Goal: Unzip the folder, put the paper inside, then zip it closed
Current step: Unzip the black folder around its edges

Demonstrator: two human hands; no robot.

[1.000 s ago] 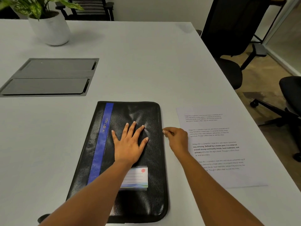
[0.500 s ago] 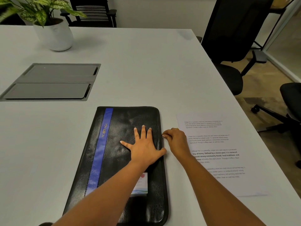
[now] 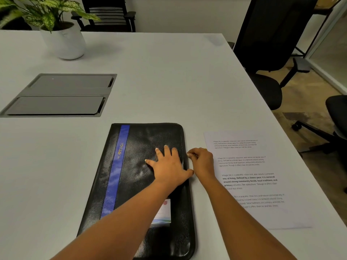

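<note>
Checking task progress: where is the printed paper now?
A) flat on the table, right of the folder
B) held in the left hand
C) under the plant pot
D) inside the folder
A: the paper lies flat on the table beside the folder's right edge.

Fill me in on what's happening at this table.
A person presses the left hand flat on the folder while the right hand pinches at its right edge, seemingly at the zip pull, which is too small to see. The folder looks closed; the paper lies to its right on the table, not yet inside.
</note>
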